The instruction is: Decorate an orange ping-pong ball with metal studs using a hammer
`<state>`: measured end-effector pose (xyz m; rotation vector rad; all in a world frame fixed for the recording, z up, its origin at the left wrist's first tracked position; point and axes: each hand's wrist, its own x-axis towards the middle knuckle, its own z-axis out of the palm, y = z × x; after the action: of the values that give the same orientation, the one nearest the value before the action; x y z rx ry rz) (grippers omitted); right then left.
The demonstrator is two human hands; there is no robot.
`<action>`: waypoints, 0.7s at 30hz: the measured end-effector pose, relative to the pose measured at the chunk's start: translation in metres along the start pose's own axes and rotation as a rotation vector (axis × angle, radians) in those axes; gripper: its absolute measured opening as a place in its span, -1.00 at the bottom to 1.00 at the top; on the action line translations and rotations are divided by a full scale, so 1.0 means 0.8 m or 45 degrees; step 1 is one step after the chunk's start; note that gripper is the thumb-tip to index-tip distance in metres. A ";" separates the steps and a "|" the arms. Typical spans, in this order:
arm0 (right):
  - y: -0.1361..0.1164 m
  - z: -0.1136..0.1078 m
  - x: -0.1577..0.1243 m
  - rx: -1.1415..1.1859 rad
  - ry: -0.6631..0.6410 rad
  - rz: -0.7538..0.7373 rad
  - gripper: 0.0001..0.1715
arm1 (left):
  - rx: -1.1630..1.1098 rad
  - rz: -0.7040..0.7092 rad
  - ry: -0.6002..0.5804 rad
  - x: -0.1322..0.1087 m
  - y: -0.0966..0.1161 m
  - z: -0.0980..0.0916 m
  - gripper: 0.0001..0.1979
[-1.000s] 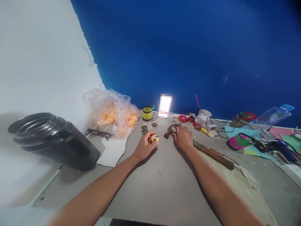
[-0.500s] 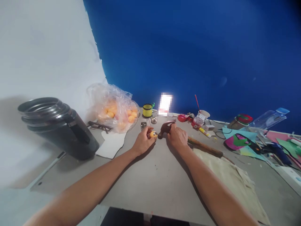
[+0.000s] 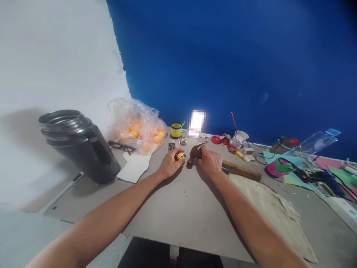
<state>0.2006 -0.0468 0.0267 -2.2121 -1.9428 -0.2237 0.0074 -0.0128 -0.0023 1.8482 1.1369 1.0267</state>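
Note:
My left hand (image 3: 170, 163) is closed round a small orange ball (image 3: 181, 156), which looks like a ping-pong ball and has dark, shiny marks on its exposed side. To its right, my right hand (image 3: 211, 161) grips a claw hammer (image 3: 242, 170) close to its head. The claw points up and away, the striking face is low near the ball but apart from it, and the wooden handle runs off to the right. Just beyond my left hand lie a small dark metallic piece (image 3: 171, 146) and a shiny round piece (image 3: 183, 140).
A clear bag of orange balls (image 3: 136, 128), glasses (image 3: 121, 146), white paper (image 3: 135, 169) and a big dark flask (image 3: 83, 149) stand left. A yellow container (image 3: 176, 129) sits at the back. Beige cloth (image 3: 267, 208), a paper cup (image 3: 241, 137) and coloured craft scraps (image 3: 284, 169) lie right.
The hammer head has dipped slightly towards the table. The ball has turned or shifted a little in my left hand. The whole view has swung slightly left.

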 end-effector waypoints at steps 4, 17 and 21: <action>0.008 0.006 0.002 0.064 0.296 -0.068 -0.67 | 0.049 0.048 -0.022 0.001 -0.004 0.000 -0.69; 0.004 0.023 -0.002 0.155 0.773 -0.381 -0.83 | -0.014 -0.025 -0.157 0.005 0.007 -0.009 -0.72; 0.002 0.013 -0.006 0.158 0.728 -0.328 -0.75 | 0.000 -0.032 -0.122 0.006 0.009 -0.010 -0.71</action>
<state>0.2011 -0.0490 0.0151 -1.5801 -1.8349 -0.6691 0.0039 -0.0095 0.0088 1.8585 1.1003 0.9140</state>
